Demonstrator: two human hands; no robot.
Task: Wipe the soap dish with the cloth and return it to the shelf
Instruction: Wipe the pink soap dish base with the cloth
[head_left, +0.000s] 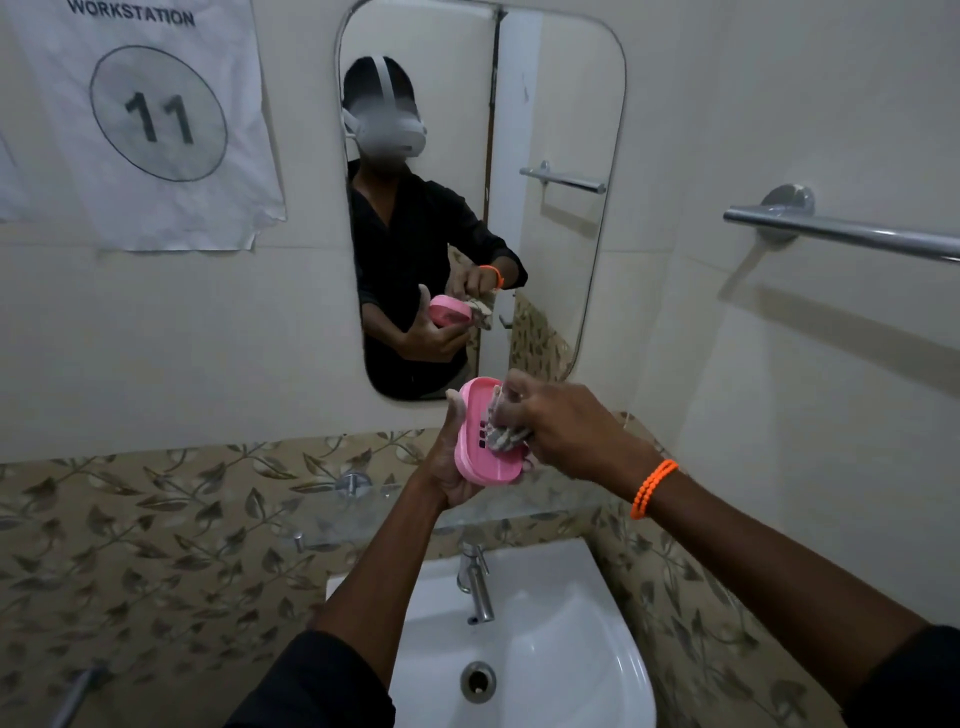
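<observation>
A pink oval soap dish (475, 452) with drain slots is held tilted in front of the mirror, above the sink. My left hand (444, 462) cups it from below and the left side. My right hand (563, 428), with an orange bracelet at the wrist, grips a bunched grey-white cloth (503, 428) and presses it into the inside of the dish. The glass shelf (358, 512) runs along the wall below my hands.
A white sink (587, 639) with a chrome tap (477, 582) lies under my arms. A mirror (561, 104) hangs ahead and shows a person with the dish. A chrome towel bar (841, 231) sticks out on the right wall. A paper sign (156, 114) hangs at upper left.
</observation>
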